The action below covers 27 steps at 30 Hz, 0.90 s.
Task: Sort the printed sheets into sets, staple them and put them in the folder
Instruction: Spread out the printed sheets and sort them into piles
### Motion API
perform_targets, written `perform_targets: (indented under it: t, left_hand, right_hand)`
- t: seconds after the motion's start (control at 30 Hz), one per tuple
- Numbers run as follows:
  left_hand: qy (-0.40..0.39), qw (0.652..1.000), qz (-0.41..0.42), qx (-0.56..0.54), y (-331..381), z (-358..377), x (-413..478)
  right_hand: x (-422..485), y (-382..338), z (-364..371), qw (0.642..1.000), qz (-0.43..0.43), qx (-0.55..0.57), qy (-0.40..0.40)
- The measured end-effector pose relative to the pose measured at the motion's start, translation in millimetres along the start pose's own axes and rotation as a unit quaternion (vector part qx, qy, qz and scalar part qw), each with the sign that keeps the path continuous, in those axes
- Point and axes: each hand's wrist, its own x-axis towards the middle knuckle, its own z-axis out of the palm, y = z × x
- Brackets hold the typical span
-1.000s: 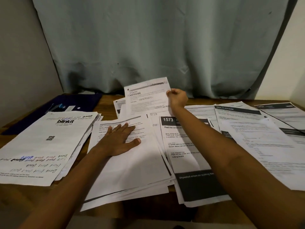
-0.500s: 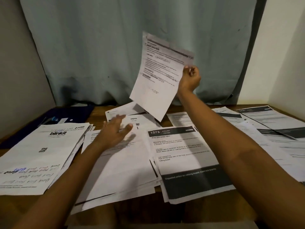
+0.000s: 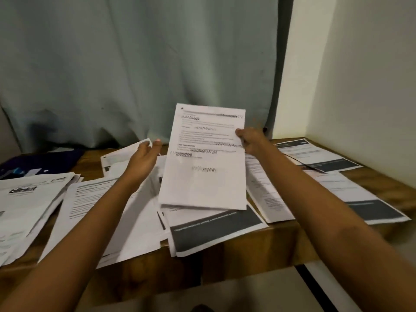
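Sorting barely begun: right hand point(image 3: 249, 139) fingers pinch one printed sheet point(image 3: 202, 176) upright over loose piles point(image 3: 29, 199) strewn across the desk point(image 3: 247, 248), left hand point(image 3: 144, 158) fingers released beside it, nothing visibly stapled, blue folder point(image 3: 45, 162) lying far left.

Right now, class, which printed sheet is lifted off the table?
The raised sheet pinched by the right hand; the other sheets lie on the table.

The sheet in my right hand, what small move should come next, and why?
Probably bring the left hand to the left edge of the sheet: only the right hand pinches it, up over the piles, and the left is open just beside it.
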Motion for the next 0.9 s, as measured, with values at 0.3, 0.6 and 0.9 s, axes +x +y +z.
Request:
perform_targets:
  t: [0.3, 0.6, 0.9]
  left_hand:
    - [-0.066, 0.987, -0.075, -0.125, -9, 62, -11]
    - [-0.031, 0.969, -0.097, -0.225, 9, 107, -9]
    - [-0.164, 0.98, 0.112, 0.036, 40, 182, -54]
  right_hand:
    - [-40, 33, -40, 0.996, 0.049, -0.048, -0.058]
    - [-74, 43, -107, 0.968, 0.091, -0.188, -0.137]
    - [-46, 8, -241, 0.94, -0.059, -0.311, 0.126]
